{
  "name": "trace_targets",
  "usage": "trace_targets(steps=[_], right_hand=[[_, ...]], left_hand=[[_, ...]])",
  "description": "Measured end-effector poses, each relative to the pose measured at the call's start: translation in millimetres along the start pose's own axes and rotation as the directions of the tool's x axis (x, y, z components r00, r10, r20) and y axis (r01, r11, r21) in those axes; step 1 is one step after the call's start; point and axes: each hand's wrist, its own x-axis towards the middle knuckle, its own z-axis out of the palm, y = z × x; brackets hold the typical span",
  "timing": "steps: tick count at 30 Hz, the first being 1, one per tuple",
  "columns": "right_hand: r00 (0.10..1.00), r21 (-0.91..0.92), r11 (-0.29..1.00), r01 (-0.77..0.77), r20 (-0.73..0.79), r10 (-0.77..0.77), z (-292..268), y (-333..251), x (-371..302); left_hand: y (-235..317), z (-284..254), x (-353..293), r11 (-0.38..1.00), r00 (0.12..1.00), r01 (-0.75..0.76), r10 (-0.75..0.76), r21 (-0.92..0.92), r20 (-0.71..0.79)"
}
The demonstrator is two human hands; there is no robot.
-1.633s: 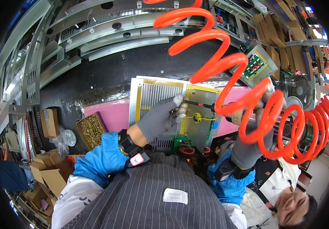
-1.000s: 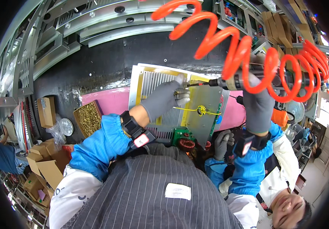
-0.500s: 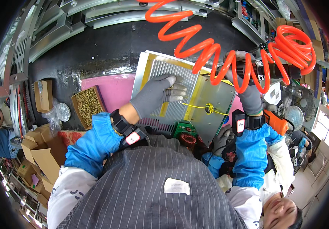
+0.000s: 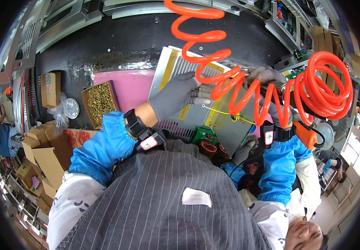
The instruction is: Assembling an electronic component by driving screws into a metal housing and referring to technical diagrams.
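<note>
My left hand (image 4: 176,95), in a grey glove, is over the ribbed silver heatsink panel (image 4: 166,77). Its thumb and fingers are drawn together; whatever small thing they pinch is too small to name. My right hand (image 4: 276,111), also gloved, is closed on a dark hand tool, largely hidden behind the orange coiled hose (image 4: 215,57). The tool reaches across the far right part of the metal assembly. A yellow wire (image 4: 218,111) with a ring terminal lies over the smooth grey plate (image 4: 229,131). A green circuit board (image 4: 205,135) with copper coils sits at the near edge.
A carton of brass screws (image 4: 100,103) stands on the left, beside a pink mat (image 4: 123,89). A small cardboard box (image 4: 50,89) and a round metal dish (image 4: 71,108) lie further left. A co-worker's gloved hand (image 4: 243,151) and an orange tool (image 4: 305,134) are close on the right.
My left hand has moved right and slightly farther over the panel. My right hand and the tool have shifted, with the tool more hidden. The orange hose has swung in the view.
</note>
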Motion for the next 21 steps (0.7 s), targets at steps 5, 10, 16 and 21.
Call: trace_targets(steps=[5, 10, 16, 21], right_hand=[[1.000, 0.023, 1.000, 0.014, -0.019, -0.013, 3, 10, -2], [0.999, -0.053, 0.997, -0.051, -0.006, 0.051, 1, 5, -6], [0.896, -0.236, 0.929, -0.284, -0.409, 0.170, -5, -60, -20], [0.662, -0.185, 0.958, -0.220, -0.750, 0.007, 30, -115, -63]], left_hand=[[-4, -7, 0, 0.997, 0.997, 0.074, -0.072, 0.030, -0.041], [-17, -16, 2, 0.998, 0.998, 0.055, -0.055, 0.028, 0.014], [-10, -2, -16, 0.988, 0.997, 0.060, -0.054, 0.139, -0.051], [-18, 12, -23, 0.999, 0.998, 0.051, -0.052, 0.013, 0.020]])
